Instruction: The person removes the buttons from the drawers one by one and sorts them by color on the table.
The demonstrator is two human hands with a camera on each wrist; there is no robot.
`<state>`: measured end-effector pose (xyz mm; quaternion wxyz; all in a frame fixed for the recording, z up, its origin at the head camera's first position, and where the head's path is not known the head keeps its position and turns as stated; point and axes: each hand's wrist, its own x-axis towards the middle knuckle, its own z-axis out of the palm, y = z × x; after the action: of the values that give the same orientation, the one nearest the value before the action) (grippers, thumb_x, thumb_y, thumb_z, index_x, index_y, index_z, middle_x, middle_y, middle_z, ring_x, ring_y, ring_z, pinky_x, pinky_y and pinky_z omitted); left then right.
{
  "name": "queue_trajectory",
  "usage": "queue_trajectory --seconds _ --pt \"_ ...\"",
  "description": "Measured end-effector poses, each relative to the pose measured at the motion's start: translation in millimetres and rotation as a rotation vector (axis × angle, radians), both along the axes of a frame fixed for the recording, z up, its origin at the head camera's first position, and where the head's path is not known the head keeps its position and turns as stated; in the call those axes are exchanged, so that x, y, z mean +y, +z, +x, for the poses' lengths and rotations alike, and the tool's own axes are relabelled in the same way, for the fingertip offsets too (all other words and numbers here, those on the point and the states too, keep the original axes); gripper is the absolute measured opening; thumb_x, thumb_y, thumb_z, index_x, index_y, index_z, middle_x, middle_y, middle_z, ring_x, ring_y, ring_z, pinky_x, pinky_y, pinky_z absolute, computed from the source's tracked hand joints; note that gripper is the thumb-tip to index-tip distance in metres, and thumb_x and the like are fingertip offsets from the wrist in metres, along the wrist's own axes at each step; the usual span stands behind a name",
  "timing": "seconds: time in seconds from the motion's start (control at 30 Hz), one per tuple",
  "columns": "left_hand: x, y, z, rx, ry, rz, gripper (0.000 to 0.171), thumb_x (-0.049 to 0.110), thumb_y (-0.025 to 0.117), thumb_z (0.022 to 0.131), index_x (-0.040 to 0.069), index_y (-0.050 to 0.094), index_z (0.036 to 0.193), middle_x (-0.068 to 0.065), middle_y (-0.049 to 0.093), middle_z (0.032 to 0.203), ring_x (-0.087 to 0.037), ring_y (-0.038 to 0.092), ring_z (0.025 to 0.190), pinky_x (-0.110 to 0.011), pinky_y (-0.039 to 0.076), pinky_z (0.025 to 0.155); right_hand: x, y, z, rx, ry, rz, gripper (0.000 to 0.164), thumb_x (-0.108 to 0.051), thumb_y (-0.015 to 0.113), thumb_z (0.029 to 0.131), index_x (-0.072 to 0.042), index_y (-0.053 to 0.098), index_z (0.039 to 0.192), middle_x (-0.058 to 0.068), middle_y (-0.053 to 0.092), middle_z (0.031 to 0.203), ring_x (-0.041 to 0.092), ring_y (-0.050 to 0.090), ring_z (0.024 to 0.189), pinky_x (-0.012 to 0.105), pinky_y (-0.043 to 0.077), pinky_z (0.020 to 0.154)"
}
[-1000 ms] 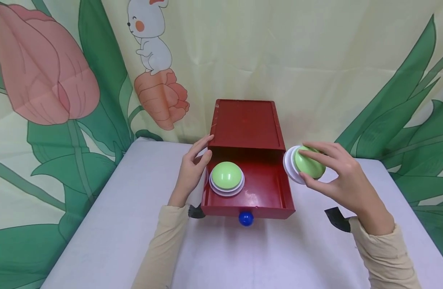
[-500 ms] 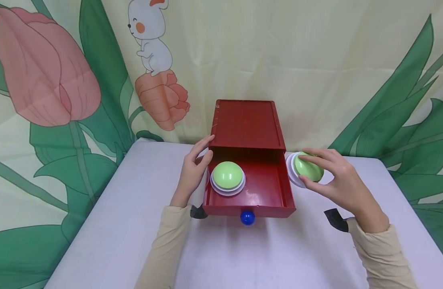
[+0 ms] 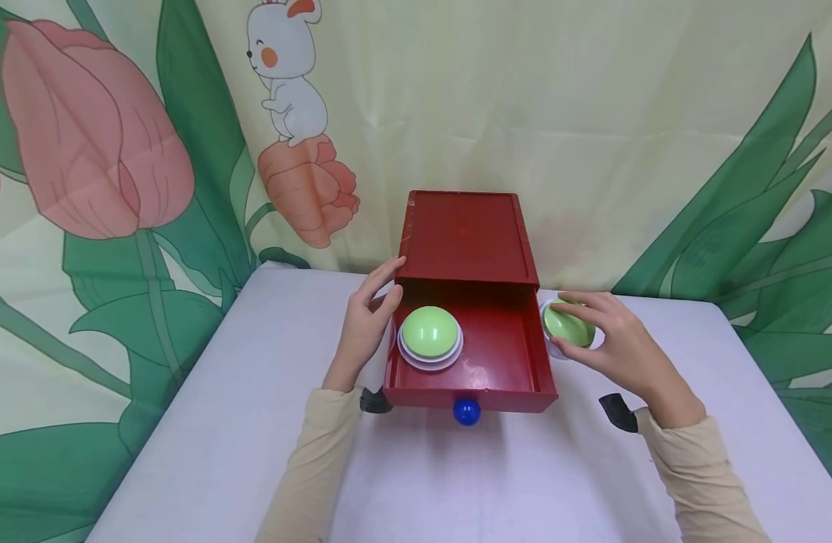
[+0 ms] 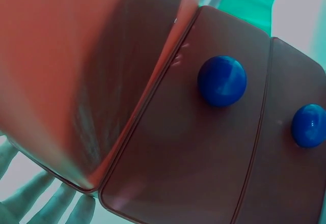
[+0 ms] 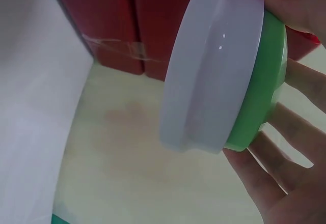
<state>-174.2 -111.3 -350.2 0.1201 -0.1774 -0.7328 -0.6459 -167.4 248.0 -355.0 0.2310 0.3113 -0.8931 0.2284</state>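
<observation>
My right hand (image 3: 615, 343) grips a push button with a green dome (image 3: 566, 326) and white base, just outside the right edge of the open red drawer (image 3: 500, 339). In the right wrist view, that push button (image 5: 216, 66) is tilted on its side, thumb and fingers round the green part. A matching green-and-white push button (image 3: 429, 333) sits dome up in the left part of the drawer. Extended fingers of my left hand (image 3: 363, 324) rest against the left side of the red drawer cabinet (image 3: 465, 235).
A blue knob (image 3: 466, 412) sticks out from the drawer front. In the left wrist view, another blue knob (image 4: 311, 126) sits on a neighbouring drawer front. The white table (image 3: 232, 437) extends to both sides, and a printed curtain (image 3: 592, 113) hangs behind.
My right hand has moved left and lower in the picture with its push button, closer to the drawer's right edge. The left hand stays at the cabinet's side.
</observation>
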Motion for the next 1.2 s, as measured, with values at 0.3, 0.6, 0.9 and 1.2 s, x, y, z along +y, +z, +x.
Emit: queue_trajectory --seconds 0.3,0.6,0.9,1.2 --pt "-2.2 -2.5 3.4 -0.016 0.009 -0.003 0.046 0.011 0.054 0.1 0.007 0.049 0.146 -0.01 0.045 0.152 -0.026 0.045 0.138 -0.048 0.046 0.107 -1.7 -19.2 -9.5 -0.092 -0.027 0.016 0.049 -0.007 0.085 0.073 -0.007 0.071 0.119 0.016 0.063 0.124 0.033 0.056 0.114 0.051 0.056 0.081" --pt "-1.0 -2.3 1.7 -0.019 0.003 -0.007 0.046 0.011 0.054 0.101 0.007 0.049 0.146 -0.009 0.045 0.152 -0.025 0.045 0.138 -0.047 0.046 0.107 2.5 -33.4 -25.4 -0.214 -0.045 0.015 0.043 -0.006 0.08 0.078 -0.003 0.069 0.12 0.02 0.061 0.126 0.039 0.053 0.117 0.058 0.054 0.086" --pt "-0.1 0.1 1.4 -0.016 0.011 -0.008 0.046 0.01 0.054 0.101 0.007 0.049 0.146 -0.01 0.045 0.152 -0.025 0.045 0.138 -0.049 0.046 0.107 5.8 -50.0 -42.3 -0.341 -0.078 0.055 0.048 -0.007 0.08 0.079 0.003 0.066 0.123 0.024 0.06 0.129 0.043 0.052 0.12 0.059 0.053 0.089" --pt "0.1 0.3 2.4 -0.01 0.006 -0.006 0.046 0.009 0.053 0.101 0.006 0.049 0.146 -0.011 0.045 0.152 -0.026 0.044 0.139 -0.049 0.045 0.107 9.2 -65.1 -52.2 -0.434 -0.098 0.07 0.05 -0.011 0.081 0.08 0.005 0.064 0.124 0.026 0.06 0.128 0.045 0.052 0.118 0.061 0.052 0.09"
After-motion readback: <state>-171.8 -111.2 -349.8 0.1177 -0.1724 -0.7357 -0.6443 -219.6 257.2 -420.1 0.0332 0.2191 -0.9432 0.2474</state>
